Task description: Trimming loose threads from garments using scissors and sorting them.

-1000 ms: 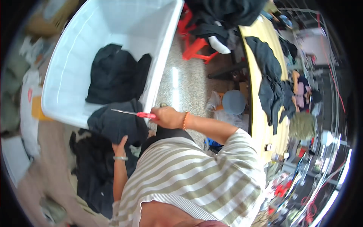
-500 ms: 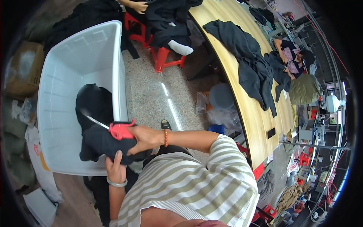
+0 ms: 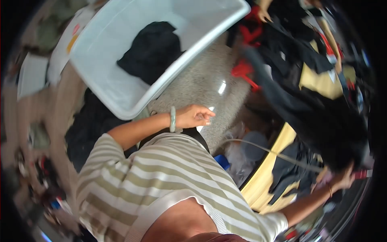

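Clearly the right hand (image 3: 342,181) is stretched far out to the side and clenched on a black garment (image 3: 322,121), taking it near a lower edge where it drapes over the yellow table (image 3: 262,185); something red shows at that hand, too blurred to name. Such cloth looks soft and limp, light for its bulk, likely to sag and drag other pieces along, so a bunched fistful at a hem or seam should hold better than a pinch. The left hand (image 3: 193,116), with a pale green bangle (image 3: 173,119) on its wrist, hangs released and empty above the speckled floor (image 3: 201,82), just beside the white plastic tub (image 3: 121,52) with more dark clothing (image 3: 151,50) in it.
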Demonstrator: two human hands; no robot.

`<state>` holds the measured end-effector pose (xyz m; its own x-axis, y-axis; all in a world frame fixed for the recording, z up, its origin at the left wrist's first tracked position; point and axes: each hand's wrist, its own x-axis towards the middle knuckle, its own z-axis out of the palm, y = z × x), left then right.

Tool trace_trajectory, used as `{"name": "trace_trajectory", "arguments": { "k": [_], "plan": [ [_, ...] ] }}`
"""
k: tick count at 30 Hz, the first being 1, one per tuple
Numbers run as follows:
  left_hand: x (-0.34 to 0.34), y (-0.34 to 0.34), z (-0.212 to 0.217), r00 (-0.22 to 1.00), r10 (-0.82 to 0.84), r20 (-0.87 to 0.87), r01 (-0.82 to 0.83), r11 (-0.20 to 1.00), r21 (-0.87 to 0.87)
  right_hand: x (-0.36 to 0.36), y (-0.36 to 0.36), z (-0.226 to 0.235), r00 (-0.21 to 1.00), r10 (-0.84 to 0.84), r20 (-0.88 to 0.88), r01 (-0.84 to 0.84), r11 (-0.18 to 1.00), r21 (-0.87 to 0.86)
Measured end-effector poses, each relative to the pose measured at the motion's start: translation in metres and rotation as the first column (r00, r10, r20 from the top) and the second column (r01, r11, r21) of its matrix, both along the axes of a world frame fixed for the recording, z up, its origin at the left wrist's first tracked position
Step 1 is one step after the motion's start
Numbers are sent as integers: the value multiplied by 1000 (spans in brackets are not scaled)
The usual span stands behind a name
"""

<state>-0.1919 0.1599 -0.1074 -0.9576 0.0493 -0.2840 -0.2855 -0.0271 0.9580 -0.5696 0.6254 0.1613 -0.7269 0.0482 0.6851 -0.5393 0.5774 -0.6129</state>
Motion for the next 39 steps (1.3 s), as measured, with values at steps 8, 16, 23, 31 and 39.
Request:
{"name": "trace_trajectory", "arguments": {
  "k": [8, 16, 23, 31, 39],
  "plan": [
    [30, -83, -46, 882, 454, 127, -449, 891, -69, -65, -66, -99, 955, -31, 294, -108, 889, 445],
    [48, -239, -140, 651, 712, 264, -639, 702, -315, 106, -414, -282, 632, 424, 649, -757, 520, 396],
    [29, -373, -322, 478, 807, 348, -663, 591, -460, 105, -606, -330, 648, 549, 528, -745, 312, 589],
    [-61, -498, -476, 495, 823, 277, -543, 543, -641, 87, -658, -388, 527, 380, 760, -848, 288, 445],
    [-115, -524, -557, 466, 607, 644, -63, 749, -660, 99, -661, -404, 764, 189, 618, -625, 456, 633]
  ]
}}
